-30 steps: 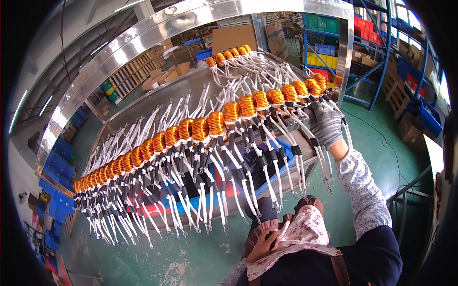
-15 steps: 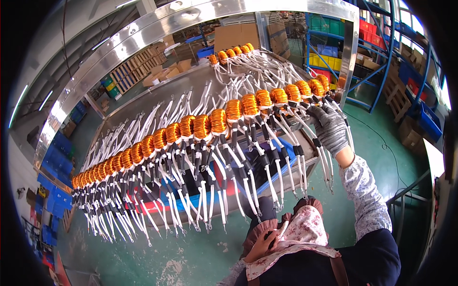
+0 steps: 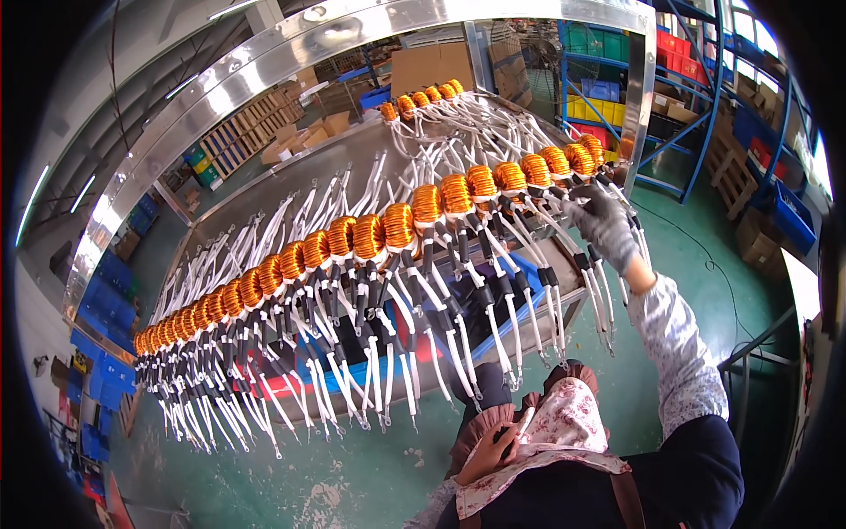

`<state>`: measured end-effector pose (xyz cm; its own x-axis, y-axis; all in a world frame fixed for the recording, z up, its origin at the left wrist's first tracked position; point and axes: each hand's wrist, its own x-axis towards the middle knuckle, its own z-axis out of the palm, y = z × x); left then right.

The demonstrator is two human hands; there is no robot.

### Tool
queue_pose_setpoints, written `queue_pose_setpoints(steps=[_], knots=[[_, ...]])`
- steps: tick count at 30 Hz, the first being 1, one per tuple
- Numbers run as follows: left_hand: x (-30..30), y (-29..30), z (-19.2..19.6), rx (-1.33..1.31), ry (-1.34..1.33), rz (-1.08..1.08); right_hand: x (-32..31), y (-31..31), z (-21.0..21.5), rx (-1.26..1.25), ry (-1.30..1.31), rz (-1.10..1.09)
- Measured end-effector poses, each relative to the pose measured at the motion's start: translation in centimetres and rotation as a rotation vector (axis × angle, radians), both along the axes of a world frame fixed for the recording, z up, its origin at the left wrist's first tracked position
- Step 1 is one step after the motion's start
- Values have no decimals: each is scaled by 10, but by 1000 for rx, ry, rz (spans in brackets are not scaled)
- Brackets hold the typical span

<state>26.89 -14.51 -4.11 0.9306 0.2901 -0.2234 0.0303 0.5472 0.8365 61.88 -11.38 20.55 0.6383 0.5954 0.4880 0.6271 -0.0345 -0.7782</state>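
Observation:
A long row of copper-wound toroidal coils (image 3: 370, 236) runs across the metal table's near side, their white leads (image 3: 498, 326) with black sleeves and ring terminals hanging over the edge. My right hand (image 3: 608, 231), in a grey glove, is at the right end of the row, against the white leads below the last coils. Motion smears its fingers, so whether they grip a lead is unclear. Low in front of my body, my bare left hand (image 3: 483, 457) is closed around a small dark object (image 3: 505, 435), mostly covered by the fingers and not identifiable.
A shiny metal frame (image 3: 388, 22) arches over the metal table (image 3: 352, 189). More coils (image 3: 423, 99) with tangled white leads lie at its far side. Blue and red bins (image 3: 493, 300) sit beneath the hanging leads. Blue shelving (image 3: 679, 159) with coloured crates stands at the right.
My right hand has shifted slightly, and its fingers are now blurred at the leads. The whole scene is displaced a little with head movement. My left hand keeps its hold.

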Motion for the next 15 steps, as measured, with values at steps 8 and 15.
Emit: queue_pose_setpoints(steps=[8, 15], knots=[[-2, 1, 0, 40, 17, 30, -9, -3, 3, -225, -819, -307], [3, 0, -6, 59, -19, -19, 3, 13, 18, -197, 527, 6]])
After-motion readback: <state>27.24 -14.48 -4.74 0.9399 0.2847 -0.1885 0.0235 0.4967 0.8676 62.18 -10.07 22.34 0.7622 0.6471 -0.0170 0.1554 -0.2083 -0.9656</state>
